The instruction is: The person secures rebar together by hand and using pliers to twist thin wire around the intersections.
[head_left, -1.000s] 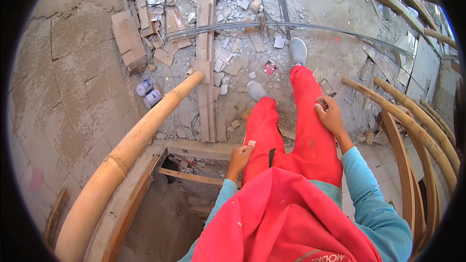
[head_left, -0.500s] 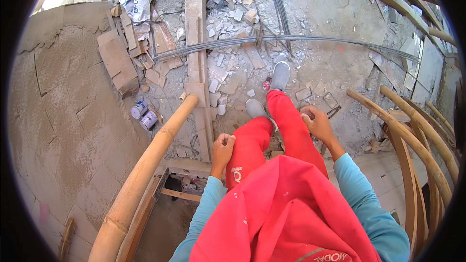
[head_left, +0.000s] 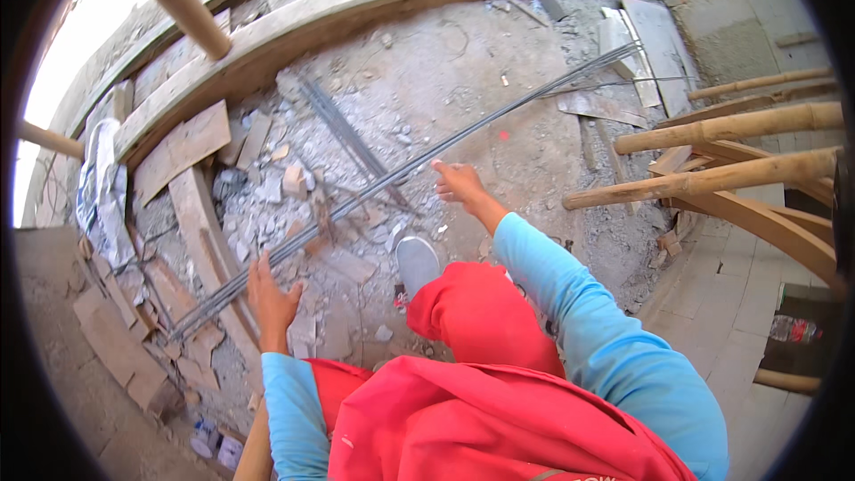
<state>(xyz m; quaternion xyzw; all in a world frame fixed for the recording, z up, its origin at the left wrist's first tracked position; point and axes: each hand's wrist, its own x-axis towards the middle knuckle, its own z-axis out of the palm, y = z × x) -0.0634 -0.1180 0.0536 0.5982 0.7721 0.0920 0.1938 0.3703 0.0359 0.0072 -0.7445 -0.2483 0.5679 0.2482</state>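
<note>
A long bundle of thin grey metal rods (head_left: 499, 115) lies slantwise over the rubble from lower left to upper right. My left hand (head_left: 274, 303) is held out beside its left part, fingers spread and nothing in them. Nearer the bundle's middle, my right hand (head_left: 460, 184) reaches forward with its fingers stretched out, just short of the rods as far as I can see. A second, shorter rod bundle (head_left: 347, 134) runs beneath, crossing the long one. Ties where they cross are too small to make out.
Broken rubble (head_left: 267, 183) and wooden planks (head_left: 200, 223) cover the left side. Bamboo poles (head_left: 704, 183) jut in from the right above curved boards. A concrete beam (head_left: 356, 0) bounds the far side. Two small cans (head_left: 205, 438) stand low on the left.
Both hands have lifted from beside my legs and reached forward toward the long rods, fingers opening. My view has turned and come closer, so the rods now slant.
</note>
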